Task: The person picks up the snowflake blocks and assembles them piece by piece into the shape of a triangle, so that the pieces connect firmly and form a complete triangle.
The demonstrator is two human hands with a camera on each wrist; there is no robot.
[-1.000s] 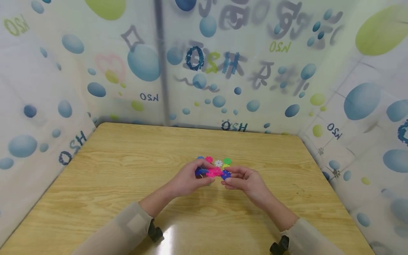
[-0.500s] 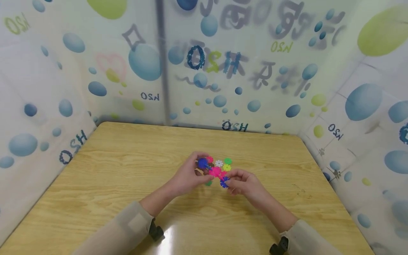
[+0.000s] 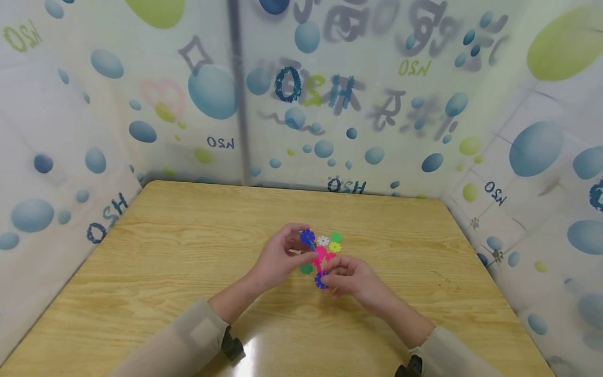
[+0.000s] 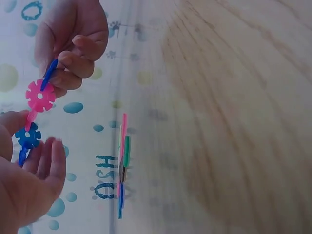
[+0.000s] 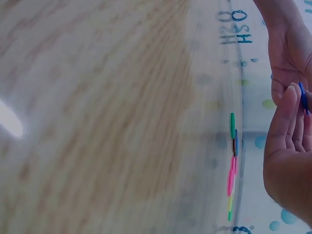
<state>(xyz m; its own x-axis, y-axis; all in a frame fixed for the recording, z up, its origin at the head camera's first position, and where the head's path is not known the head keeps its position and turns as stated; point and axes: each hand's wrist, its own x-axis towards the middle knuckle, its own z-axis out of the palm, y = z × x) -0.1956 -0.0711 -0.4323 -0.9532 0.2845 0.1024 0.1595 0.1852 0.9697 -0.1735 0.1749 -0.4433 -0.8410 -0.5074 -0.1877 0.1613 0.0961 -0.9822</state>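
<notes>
1. Chain [image 3: 318,257] of snap-together discs, blue, pink, blue, held in the air between both hands, just above the worktop [image 3: 188,262].
2. Left hand [image 3: 278,259]: fingers curled, grip pinching the far end of the chain at its upper blue disc [image 3: 307,236]. In the left wrist view the same blue disc [image 4: 28,138] sits against the thumb, fingers loosely bent beside it.
3. Right hand [image 3: 350,277]: fingers curled in, grip pinching the near end of the chain at the lower blue disc [image 3: 321,280]. In the left wrist view this hand [image 4: 73,39] clamps a blue disc [image 4: 48,74] edge-on, joined to the pink disc [image 4: 40,96].
4. Pink disc [image 3: 321,255] is the middle of the chain, between the two hands.
5. Loose discs lie flat on the worktop just beyond the chain: white [image 3: 323,241], yellow [image 3: 335,247], green [image 3: 336,237].
6. Another green disc [image 3: 306,269] lies just under the chain, near the left hand's fingertips.
7. Wrist views show the loose discs [image 5: 232,165] edge-on in a thin row on the worktop.
8. Bubble-print curtain [image 3: 377,104] walls the worktop beyond the chain and on both sides.
</notes>
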